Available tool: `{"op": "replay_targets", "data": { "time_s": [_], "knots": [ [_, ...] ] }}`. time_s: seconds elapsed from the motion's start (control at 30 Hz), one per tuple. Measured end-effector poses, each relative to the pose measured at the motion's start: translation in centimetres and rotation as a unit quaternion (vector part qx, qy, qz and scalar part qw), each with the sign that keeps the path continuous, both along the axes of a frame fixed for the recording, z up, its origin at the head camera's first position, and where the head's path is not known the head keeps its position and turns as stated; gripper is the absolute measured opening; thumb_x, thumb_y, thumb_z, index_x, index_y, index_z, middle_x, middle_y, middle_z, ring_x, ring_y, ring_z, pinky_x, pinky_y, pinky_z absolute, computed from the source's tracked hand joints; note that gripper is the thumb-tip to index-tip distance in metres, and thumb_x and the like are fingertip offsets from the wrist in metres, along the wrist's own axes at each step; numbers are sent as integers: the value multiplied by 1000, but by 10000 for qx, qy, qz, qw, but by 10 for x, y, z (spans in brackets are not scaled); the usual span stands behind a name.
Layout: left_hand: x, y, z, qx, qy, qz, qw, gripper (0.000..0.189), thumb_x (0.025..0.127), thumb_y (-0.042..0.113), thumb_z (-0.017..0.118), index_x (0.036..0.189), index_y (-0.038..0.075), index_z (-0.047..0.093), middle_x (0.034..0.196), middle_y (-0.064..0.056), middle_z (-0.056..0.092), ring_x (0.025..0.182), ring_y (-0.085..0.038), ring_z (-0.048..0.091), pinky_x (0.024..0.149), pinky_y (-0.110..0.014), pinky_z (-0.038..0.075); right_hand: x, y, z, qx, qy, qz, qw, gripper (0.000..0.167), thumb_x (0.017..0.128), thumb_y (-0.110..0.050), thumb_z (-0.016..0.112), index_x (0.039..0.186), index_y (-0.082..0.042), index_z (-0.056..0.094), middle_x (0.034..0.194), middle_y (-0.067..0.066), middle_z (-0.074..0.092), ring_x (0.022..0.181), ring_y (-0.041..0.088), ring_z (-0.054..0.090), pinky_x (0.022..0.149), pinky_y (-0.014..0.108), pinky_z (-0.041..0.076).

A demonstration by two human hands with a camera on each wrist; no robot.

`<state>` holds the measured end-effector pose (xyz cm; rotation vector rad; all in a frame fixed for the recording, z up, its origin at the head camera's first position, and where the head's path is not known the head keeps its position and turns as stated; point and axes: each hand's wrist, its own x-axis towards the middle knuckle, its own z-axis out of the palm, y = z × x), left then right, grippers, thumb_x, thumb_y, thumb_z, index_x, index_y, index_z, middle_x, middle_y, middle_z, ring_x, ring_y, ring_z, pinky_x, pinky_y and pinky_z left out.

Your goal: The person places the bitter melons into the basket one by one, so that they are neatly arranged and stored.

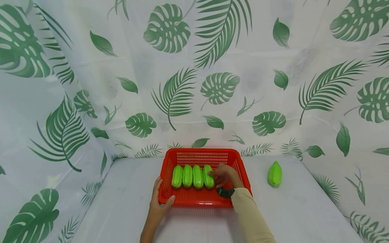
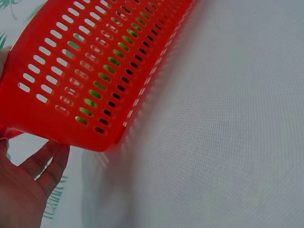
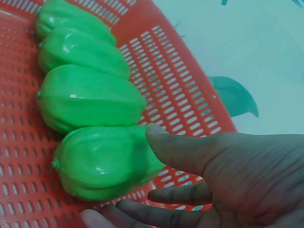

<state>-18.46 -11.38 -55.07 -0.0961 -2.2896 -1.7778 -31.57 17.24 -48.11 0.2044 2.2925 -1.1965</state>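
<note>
Several glossy, ridged green papayas lie side by side in a red perforated plastic basket. At the basket's left front corner, my left hand grips the rim, thumb toward the front and fingers along the side. My right hand reaches inside, next to the rightmost papaya. In the right wrist view, the thumb tip is right at that papaya's far end, while the other fingers extend beside it with a gap. The left wrist view shows my fingertips against the basket's outer wall.
Another green papaya lies on the white tabletop to the right of the basket. White cloth with green leaf prints hangs behind the table and along both sides.
</note>
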Motion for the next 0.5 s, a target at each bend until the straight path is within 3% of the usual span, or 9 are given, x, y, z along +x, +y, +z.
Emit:
{"op": "replay_targets", "data": {
  "time_s": [0.27, 0.4, 0.5],
  "knots": [
    [0, 1, 0, -31, -40, -28, 10000, 81, 87, 27, 72, 154, 18, 26, 164, 1, 15, 151, -30, 15, 114, -53, 27, 6, 10, 24, 197, 368, 275, 9987, 44, 96, -31, 62, 117, 7, 57, 104, 25, 64, 89, 34, 69, 73, 44, 61],
    [0, 0, -1, -47, -55, -13, 10000, 82, 87, 27, 72, 154, 18, 26, 164, 1, 15, 151, -29, 15, 115, -52, 27, 11, 22, 38, -350, 781, 212, 9961, 48, 97, -32, 60, 125, 7, 54, 108, 26, 60, 93, 33, 66, 78, 49, 60],
    [-1, 0, -2, -77, -19, -9, 10000, 82, 87, 25, 73, 154, 17, 26, 164, 0, 15, 151, -30, 16, 115, -52, 27, 16, 37, 46, -845, 1215, 126, 9889, 52, 99, -32, 57, 132, 7, 46, 117, 28, 58, 100, 35, 65, 81, 51, 59]
  ]
}}
